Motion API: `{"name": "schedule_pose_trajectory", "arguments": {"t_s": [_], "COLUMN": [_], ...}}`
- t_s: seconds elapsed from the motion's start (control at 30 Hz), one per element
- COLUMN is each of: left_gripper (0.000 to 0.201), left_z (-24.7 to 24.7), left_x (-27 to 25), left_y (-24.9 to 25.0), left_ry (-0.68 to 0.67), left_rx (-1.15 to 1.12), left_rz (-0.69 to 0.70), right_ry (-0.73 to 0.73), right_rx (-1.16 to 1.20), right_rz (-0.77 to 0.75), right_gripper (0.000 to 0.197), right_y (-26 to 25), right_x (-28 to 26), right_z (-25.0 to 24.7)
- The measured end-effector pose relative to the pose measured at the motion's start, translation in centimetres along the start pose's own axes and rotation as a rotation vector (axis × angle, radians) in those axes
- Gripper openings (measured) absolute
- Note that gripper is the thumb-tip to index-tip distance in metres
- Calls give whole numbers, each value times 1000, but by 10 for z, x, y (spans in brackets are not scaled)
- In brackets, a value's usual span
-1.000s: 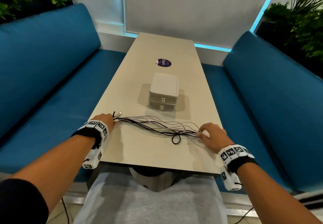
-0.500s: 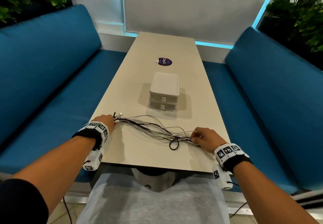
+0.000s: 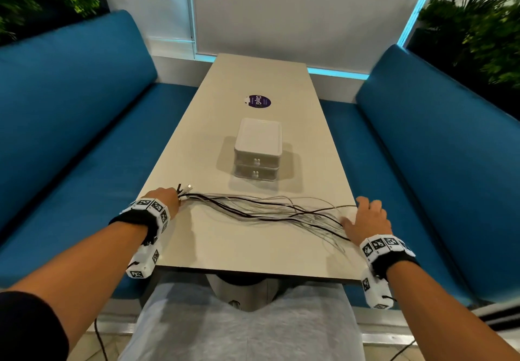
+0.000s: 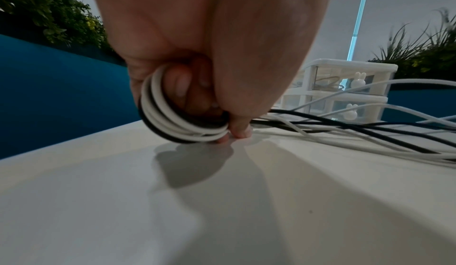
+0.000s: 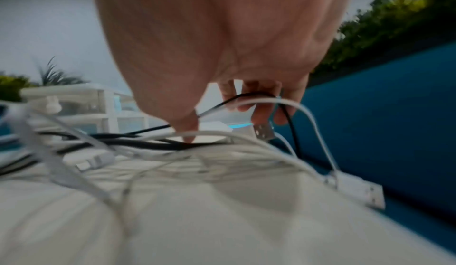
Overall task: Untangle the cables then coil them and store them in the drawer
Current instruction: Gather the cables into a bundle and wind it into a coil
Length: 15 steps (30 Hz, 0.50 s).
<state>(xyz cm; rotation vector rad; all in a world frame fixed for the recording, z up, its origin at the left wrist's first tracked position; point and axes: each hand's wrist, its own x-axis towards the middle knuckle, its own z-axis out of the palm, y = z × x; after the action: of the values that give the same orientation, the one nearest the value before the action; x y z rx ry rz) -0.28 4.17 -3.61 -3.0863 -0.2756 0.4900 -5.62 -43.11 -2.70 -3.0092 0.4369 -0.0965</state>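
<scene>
- Black and white cables [image 3: 261, 211] lie fanned across the near end of the beige table [image 3: 239, 251], stretched between the two hands and well short of the two-drawer organiser [image 3: 257, 149], whose drawers are both closed.
- Left hand [image 3: 166, 200]: fingers curled tight round one end of the bundle, several turns of white and black cord wrapped round them, as the left wrist view shows [image 4: 182, 121]. Connector tips [image 3: 184, 186] stick out just past the knuckles. Keep this grip fixed — it is the anchor for every strand.
- Right hand [image 3: 365, 220]: at the far right of the fan, fingers loosely hooked round a black strand and a white one near a USB plug [image 5: 264, 133]. The view is blurred, so how firm the hold is cannot be told.
- Step in hand, as judged: drawing the strands out straight to clear crossings. Run the right fingers along one strand at a time, with light tension; a hard pull would likely tighten any knot left.
- Watch the loose plugs at the right table edge [image 5: 365, 191] — they could drop over the side and drag the strands after them.
- Against the earlier frames: the small black loop at mid-bundle is gone, the right hand has moved outward toward the right edge, and the strands lie longer and flatter. The left hand has not shifted.
</scene>
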Motion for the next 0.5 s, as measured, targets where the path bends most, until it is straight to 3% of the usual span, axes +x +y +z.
{"name": "schedule_pose_trajectory", "arguments": {"t_s": [0.07,0.2,0.23,0.37,0.43,0.5], "left_gripper": [41,45,45,41,36,32], "left_z": [-1,-4,-3,-2,-3,-5], "left_x": [0,-2,-2,-3,-3,-4], "left_y": [0,1,1,0,1,3], "left_ry": [-6,-6,-3,5,12,9], "left_rx": [-3,13,16,6,12,32], "left_rz": [4,19,17,7,8,10], "right_ry": [-2,-377,-371,-365,-377,-360], "right_rx": [145,165,128,-34,-78,-152], "right_rz": [-111,-254,-261,-251,-191,-135], "right_gripper": [71,98,93,32,19,23], "right_y": [-1,-14,-16,-5,3,10], "right_x": [-4,-11,-11,-3,-4,-7], "right_z": [4,4,4,-7,-19,-27]}}
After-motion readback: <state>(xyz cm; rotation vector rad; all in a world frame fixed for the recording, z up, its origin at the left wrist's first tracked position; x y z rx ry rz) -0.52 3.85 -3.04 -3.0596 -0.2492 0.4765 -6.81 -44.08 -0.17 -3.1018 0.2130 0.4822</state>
